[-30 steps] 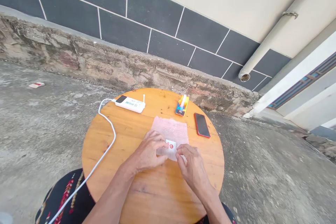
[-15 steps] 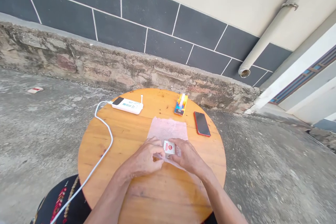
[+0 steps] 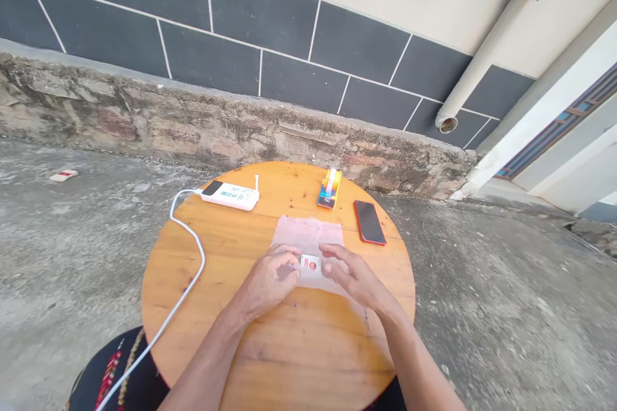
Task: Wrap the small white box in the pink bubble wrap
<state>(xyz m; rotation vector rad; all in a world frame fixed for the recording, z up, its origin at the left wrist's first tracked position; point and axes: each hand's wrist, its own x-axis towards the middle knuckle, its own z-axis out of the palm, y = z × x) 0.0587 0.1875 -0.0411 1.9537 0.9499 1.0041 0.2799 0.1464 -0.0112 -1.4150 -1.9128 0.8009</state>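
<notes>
A small white box with a red mark (image 3: 311, 264) lies on a pinkish translucent bubble-wrap sheet (image 3: 311, 231) at the middle of the round wooden table (image 3: 289, 347). Just left of the box is my left hand (image 3: 276, 273), its thumb and fingertips drawn together at the sheet's left edge. To the box's right my right hand (image 3: 348, 273) has its fingers apart, with nothing held between them, over the right side of the sheet.
Near the back edge stand a white power bank (image 3: 230, 195) with a long white cable (image 3: 201, 257) and a yellow-blue tape dispenser (image 3: 330, 188). A red-edged phone (image 3: 370, 223) lies at the right. Behind the table runs a stone wall base (image 3: 216, 128).
My right hand has let go of the box and opened. The sheet's near edge, raised before, now lies flatter around the box. The view has shifted slightly.
</notes>
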